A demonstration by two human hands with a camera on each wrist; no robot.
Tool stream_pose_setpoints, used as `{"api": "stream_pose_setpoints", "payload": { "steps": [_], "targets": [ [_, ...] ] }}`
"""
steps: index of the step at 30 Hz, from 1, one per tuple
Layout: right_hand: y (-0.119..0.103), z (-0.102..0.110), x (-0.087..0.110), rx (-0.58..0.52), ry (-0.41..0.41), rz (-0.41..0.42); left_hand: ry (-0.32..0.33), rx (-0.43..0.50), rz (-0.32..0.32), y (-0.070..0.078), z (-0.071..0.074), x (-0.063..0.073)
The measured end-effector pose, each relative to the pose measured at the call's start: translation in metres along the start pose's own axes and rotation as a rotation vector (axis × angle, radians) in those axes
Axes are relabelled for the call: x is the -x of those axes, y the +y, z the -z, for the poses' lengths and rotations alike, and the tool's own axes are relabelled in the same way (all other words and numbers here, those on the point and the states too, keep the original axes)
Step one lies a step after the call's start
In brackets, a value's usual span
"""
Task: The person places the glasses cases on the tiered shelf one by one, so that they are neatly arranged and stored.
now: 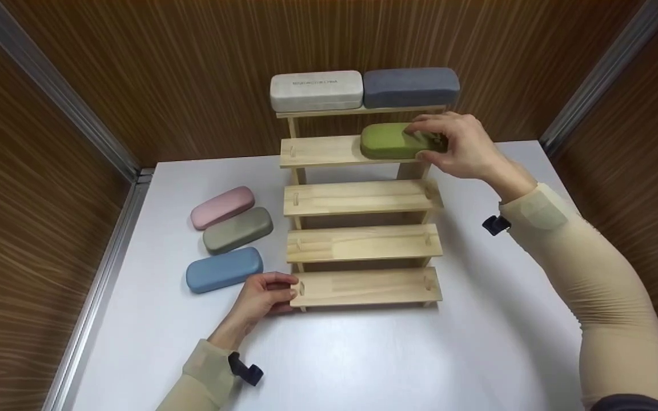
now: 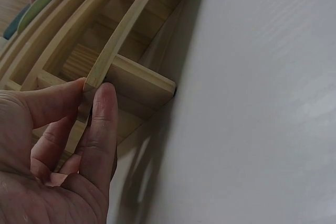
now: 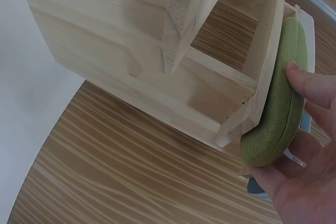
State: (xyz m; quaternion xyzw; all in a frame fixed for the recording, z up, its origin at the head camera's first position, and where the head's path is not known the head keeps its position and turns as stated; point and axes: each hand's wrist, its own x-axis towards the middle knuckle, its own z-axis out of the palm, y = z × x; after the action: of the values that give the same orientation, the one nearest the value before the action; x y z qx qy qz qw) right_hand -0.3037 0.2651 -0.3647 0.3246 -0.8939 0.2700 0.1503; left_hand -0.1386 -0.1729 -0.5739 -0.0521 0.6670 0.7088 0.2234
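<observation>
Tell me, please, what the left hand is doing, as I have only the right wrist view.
Observer: The left hand pinches the left end of the pale, flat wooden bottom shelf.
Operator: Thank you; does anything lie on the white table, left of the stepped wooden rack?
Observer: Yes, a pink oblong case, a grey-green oblong case and a blue oblong case lie there.
</observation>
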Motion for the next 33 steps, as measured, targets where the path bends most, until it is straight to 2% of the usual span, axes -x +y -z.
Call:
{"api": "stream_pose_setpoints", "payload": {
  "steps": [25,33],
  "targets": [
    [0.001,-0.006,0.008,-0.008,0.060,0.016,-0.008,0.002,-0.004,-0.001,0.001,0.000],
    [0.002,0.000,0.020,-0.038,0.141,0.061,-0.011,0.000,-0.009,-0.001,-0.001,-0.002]
  ]
}}
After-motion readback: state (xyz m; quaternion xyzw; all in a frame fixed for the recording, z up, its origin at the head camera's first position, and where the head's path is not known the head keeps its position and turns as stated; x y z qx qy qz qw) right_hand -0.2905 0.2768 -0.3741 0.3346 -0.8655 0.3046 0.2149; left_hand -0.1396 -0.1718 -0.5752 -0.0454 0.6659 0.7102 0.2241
